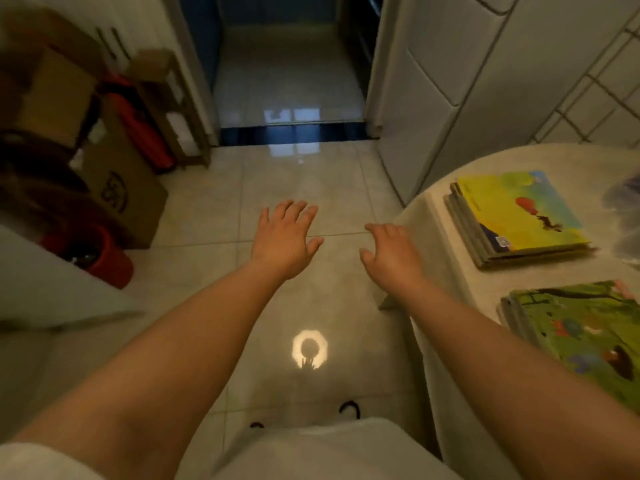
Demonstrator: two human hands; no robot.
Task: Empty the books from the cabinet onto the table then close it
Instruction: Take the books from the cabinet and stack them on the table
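Both empty, left hand (284, 242) and right hand (391, 254) fingers spread above floor, two book stacks (519, 216) on desk (436, 209) right of right hand.

Single head cam, wide-angle, worn on my head, pitched forward and down. It looks along both my forearms to my left hand (284, 240) and right hand (391, 254), which sit near frame centre over the tiled floor (294, 181). Table (429, 216) edge clips in at the right, close to the lens; a doorway (291, 64) sits far off at top centre. Edges bend from lens distortion. No second view, so nothing overlaps.
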